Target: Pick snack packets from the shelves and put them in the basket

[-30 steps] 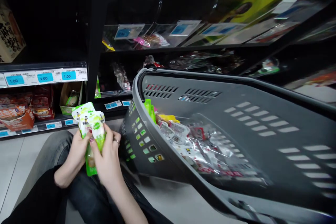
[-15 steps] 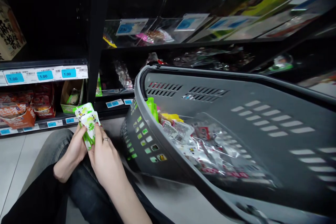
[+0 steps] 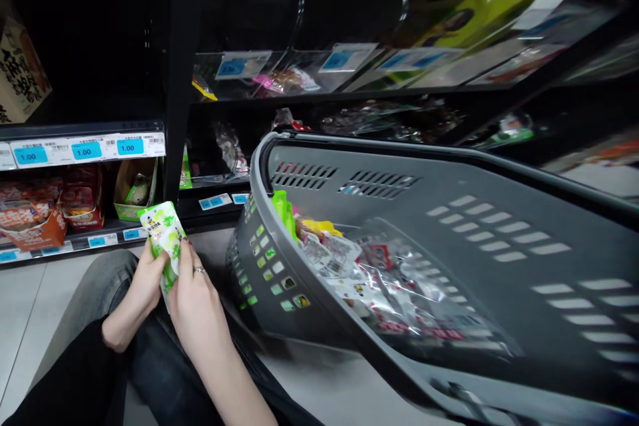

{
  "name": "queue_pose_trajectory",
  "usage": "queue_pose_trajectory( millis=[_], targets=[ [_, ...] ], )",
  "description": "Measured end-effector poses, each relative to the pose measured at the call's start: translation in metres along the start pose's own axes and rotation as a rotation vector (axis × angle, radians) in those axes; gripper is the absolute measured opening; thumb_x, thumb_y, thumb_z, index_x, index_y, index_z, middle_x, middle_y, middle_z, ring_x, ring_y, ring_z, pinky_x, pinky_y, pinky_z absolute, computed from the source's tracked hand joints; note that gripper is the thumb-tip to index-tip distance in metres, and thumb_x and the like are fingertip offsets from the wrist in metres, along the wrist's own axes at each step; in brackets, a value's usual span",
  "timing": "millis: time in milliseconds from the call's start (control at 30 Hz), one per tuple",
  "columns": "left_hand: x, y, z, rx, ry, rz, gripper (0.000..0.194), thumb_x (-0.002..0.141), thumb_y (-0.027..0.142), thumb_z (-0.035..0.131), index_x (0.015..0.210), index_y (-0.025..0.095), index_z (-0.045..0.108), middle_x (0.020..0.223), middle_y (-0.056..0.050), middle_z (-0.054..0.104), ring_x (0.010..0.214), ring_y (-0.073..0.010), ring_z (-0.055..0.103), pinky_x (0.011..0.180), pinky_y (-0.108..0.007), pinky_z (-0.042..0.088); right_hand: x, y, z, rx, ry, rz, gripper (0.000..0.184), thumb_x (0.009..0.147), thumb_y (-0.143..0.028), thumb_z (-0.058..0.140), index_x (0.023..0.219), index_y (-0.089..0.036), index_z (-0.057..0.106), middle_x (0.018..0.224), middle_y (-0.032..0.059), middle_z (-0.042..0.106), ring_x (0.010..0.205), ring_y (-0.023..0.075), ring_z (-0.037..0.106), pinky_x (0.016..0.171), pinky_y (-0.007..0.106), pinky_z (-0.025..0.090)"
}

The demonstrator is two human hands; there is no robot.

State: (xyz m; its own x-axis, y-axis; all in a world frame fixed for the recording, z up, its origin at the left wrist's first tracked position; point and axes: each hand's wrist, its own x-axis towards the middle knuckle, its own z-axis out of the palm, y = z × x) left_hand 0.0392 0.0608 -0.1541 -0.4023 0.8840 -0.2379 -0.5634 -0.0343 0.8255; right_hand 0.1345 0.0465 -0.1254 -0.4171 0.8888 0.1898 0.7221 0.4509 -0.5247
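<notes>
Both hands hold a small stack of green and white snack packets (image 3: 164,234) above my knee, upright and squared together. My left hand (image 3: 138,291) grips the stack from the left side with curled fingers. My right hand (image 3: 196,299), with a ring on one finger, presses the stack from the right. A grey plastic shopping basket (image 3: 449,239) lies tilted right beside my hands, with several clear and coloured snack packets (image 3: 379,279) inside it.
A low shelf on the left carries blue 1.00 price tags (image 3: 84,149) and open display boxes of red snacks (image 3: 54,203). Dark shelves with more packets (image 3: 394,116) rise behind the basket. Pale floor tiles (image 3: 20,306) show at the lower left.
The fanned packets have been gathered into one tighter stack between both hands. The view shifted slightly; the basket stays where it was.
</notes>
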Motion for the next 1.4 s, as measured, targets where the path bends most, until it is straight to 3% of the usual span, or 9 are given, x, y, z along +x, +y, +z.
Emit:
queue_pose_trajectory(
  millis=[133,233,367,467,667,900,1400],
  targets=[
    [-0.001,0.007,-0.002,0.062,-0.03,0.037,0.047,0.064,0.016,0.07,0.107,0.017,0.052,0.098,-0.004,0.067,0.085,-0.0185,0.063,0.077,-0.028,0.048,0.008,0.017,-0.007,0.237,0.114,0.125,0.047,0.08,-0.009,0.04,0.127,-0.011,0.043,0.12,0.0213,0.051,0.1,0.0313,0.06,0.08,0.046,0.051],
    [0.004,0.018,-0.007,0.067,0.015,0.022,0.048,0.062,0.015,0.069,0.106,0.017,0.052,0.091,-0.003,0.068,0.077,-0.0178,0.064,0.07,-0.028,0.049,0.013,0.031,-0.021,0.706,0.182,0.235,0.043,0.077,-0.018,0.052,0.119,-0.016,0.048,0.114,0.0152,0.058,0.105,0.0299,0.057,0.088,0.047,0.046],
    [0.011,0.027,-0.012,0.037,0.005,-0.083,0.043,0.061,0.013,0.067,0.102,0.016,0.054,0.078,-0.002,0.069,0.065,-0.0177,0.064,0.062,-0.028,0.05,0.012,0.03,-0.041,1.363,0.041,0.337,0.038,0.07,-0.025,0.066,0.105,-0.02,0.053,0.104,0.0078,0.067,0.088,0.0254,0.065,0.078,0.04,0.052],
    [0.01,0.027,-0.011,0.004,-0.029,-0.203,0.039,0.06,0.012,0.065,0.098,0.013,0.056,0.072,-0.003,0.069,0.062,-0.0191,0.065,0.061,-0.029,0.051,0.007,0.017,-0.049,1.569,-0.051,0.322,0.027,0.069,-0.022,0.068,0.095,-0.02,0.06,0.093,0.0048,0.07,0.082,0.0232,0.067,0.075,0.036,0.053],
    [0.001,0.027,-0.005,-0.012,-0.102,-0.175,0.055,0.061,0.012,0.068,0.114,0.014,0.052,0.087,-0.006,0.072,0.079,-0.0233,0.067,0.072,-0.031,0.051,-0.001,0.003,-0.058,1.613,-0.02,0.303,0.023,0.072,-0.021,0.068,0.094,-0.022,0.063,0.089,0.0027,0.071,0.083,0.0217,0.067,0.071,0.032,0.054],
    [-0.004,0.025,-0.005,0.017,-0.196,-0.207,0.066,0.065,0.012,0.067,0.126,0.019,0.043,0.095,-0.005,0.071,0.083,-0.0246,0.067,0.076,-0.034,0.051,-0.005,0.003,-0.066,1.587,0.014,0.301,0.028,0.071,-0.021,0.069,0.098,-0.024,0.062,0.09,0.0023,0.071,0.079,0.0212,0.067,0.066,0.031,0.055],
    [-0.005,0.023,-0.005,0.074,-0.183,-0.192,0.058,0.064,0.013,0.068,0.12,0.015,0.05,0.099,-0.007,0.07,0.087,-0.0248,0.066,0.078,-0.032,0.049,-0.004,0.009,-0.067,1.538,0.041,0.253,0.027,0.071,-0.025,0.069,0.097,-0.024,0.062,0.096,0.0037,0.07,0.081,0.0217,0.067,0.072,0.035,0.055]
  ],
)
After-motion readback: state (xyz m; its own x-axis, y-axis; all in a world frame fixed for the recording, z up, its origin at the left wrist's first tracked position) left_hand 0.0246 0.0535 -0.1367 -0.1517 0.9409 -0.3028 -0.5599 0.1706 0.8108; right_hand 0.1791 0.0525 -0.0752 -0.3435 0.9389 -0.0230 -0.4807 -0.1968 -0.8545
